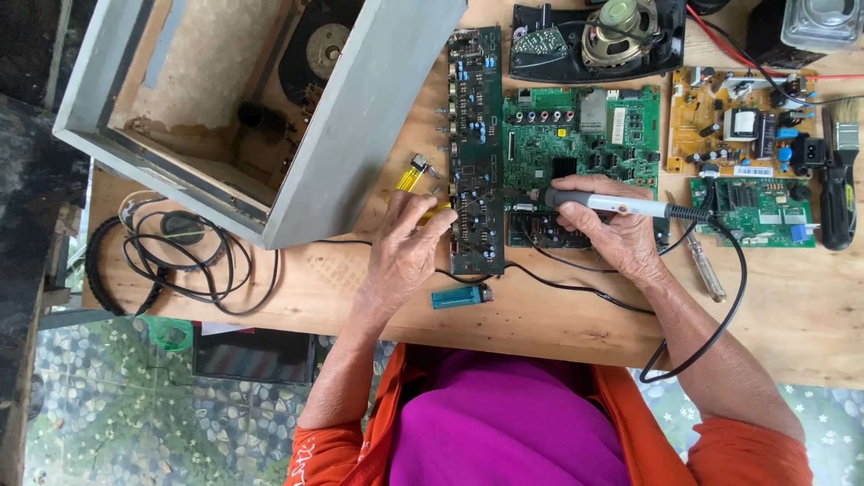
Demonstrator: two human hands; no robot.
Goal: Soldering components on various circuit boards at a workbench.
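Your right hand (610, 236) grips the soldering iron (621, 205), its long axis level, tip pointing left at the long dark circuit board (476, 153); your left hand (405, 247) steadies that board mid-surface, clasping a yellow-handled tool (411, 179).

Left hand (402, 247) lies palm down, fingers curled; right hand (612, 232) is closed, knuckles up.

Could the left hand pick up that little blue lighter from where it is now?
Probably yes. The lighter lies in the open on the wooden table, just beside the left hand, with only a thin black cable near it. But that hand already grips a yellow-handled tool.
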